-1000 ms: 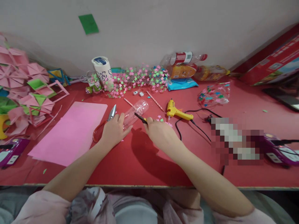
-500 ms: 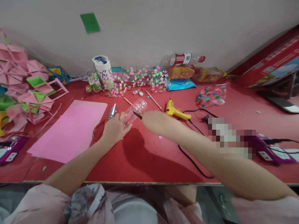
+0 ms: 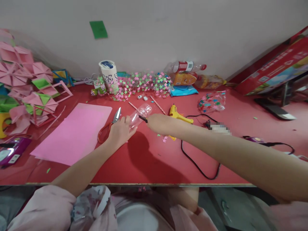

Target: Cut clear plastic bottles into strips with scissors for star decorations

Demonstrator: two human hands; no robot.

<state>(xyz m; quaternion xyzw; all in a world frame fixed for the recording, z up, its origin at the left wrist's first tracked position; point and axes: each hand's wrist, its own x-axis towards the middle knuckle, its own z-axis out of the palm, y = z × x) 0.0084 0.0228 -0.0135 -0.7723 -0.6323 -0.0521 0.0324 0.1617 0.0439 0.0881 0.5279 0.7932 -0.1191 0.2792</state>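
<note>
A clear plastic bottle (image 3: pixel 145 110) lies on its side on the red table, pinned under my left hand (image 3: pixel 119 131), whose fingers wrap round its near end. My right hand (image 3: pixel 159 124) is closed round a craft knife (image 3: pixel 142 118); only its short dark blade end shows, pointing left at the bottle's side. Whether the blade has pierced the plastic I cannot tell. Red-handled scissors (image 3: pixel 116 116) lie just left of my left hand, blades pointing away. A yellow glue gun (image 3: pixel 179 116) rests beyond my right forearm, which hides part of it.
Pink paper sheets (image 3: pixel 72 134) lie at the left, near pink and green folded-paper pieces (image 3: pixel 16 73). Along the wall stand a white canister (image 3: pixel 109 78), star-covered clear bottles (image 3: pixel 141 83) and a red-labelled bottle (image 3: pixel 186 66). A black cord (image 3: pixel 192 162) loops under my right arm.
The view has shifted slightly. My right forearm lies at a flatter angle, and a yellow part now shows below it. Both hands keep their holds at the bottle.
</note>
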